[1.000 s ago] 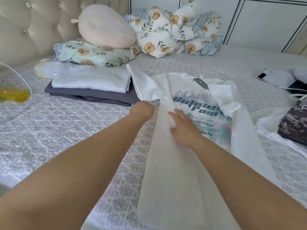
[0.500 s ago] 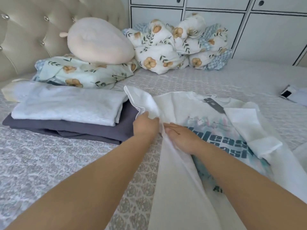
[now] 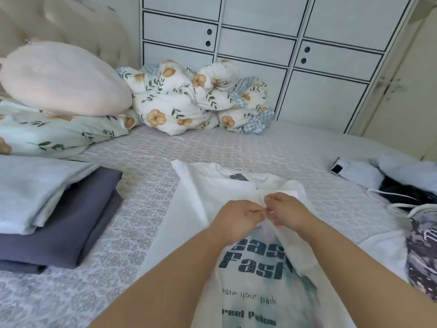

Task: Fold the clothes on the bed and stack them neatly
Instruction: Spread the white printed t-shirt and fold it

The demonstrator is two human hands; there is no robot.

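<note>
A white T-shirt (image 3: 203,192) with dark printed lettering lies face up on the patterned bed cover (image 3: 146,150) in front of me, its left side folded in. My left hand (image 3: 236,217) and my right hand (image 3: 287,210) meet over the chest of the shirt, both pinching its folded-in right sleeve. To the left stands a stack of folded clothes: a pale blue garment (image 3: 30,185) on top of a dark grey-purple one (image 3: 71,223).
Unfolded clothes (image 3: 406,185) lie heaped at the right, with a dark patterned garment (image 3: 423,252) nearer me. A pink cushion (image 3: 63,79), a floral pillow (image 3: 47,133) and a bundled floral quilt (image 3: 189,100) sit at the bed's head. White cabinets (image 3: 260,43) stand behind.
Both hands left the shirt's left side, now folded in, and moved right to the sleeve at its chest. The view shifted nearer and to the right.
</note>
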